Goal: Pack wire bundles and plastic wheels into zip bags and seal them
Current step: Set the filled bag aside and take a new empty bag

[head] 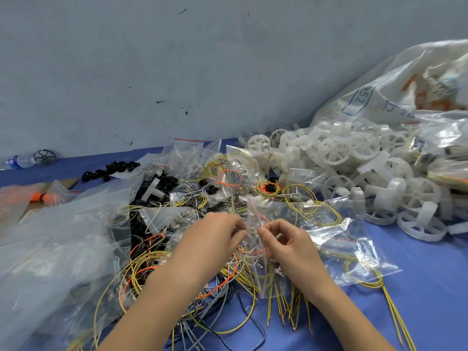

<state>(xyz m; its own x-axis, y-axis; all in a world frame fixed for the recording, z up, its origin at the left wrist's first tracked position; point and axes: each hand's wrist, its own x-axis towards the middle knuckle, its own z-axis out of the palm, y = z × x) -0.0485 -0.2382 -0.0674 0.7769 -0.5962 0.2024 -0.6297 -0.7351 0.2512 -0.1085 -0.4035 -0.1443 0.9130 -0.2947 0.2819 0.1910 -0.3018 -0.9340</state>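
My left hand (215, 236) and right hand (286, 245) each pinch the zip bag (253, 221) just left of the wheel pile (329, 153) — sealing, I judge — next it needs firm pressing along its strip.

Single view: wide-angle camera worn on the person's head.

Facing: forward and down onto the blue work surface (417, 287). The pitch is shallow enough that the grey wall (177, 59) behind it fills the upper part of the frame.

Range: close. Both forearms enter from the bottom edge. The left hand (215, 239) and right hand (286, 247) meet on a zip bag (253, 234) just below frame centre.

Roll: slight. The line where surface meets wall climbs toward the right.

Coverage: the right side takes in the pile of white plastic wheels (342, 153) and a large sack (392, 92). The far left edge reaches a water bottle (17, 162).
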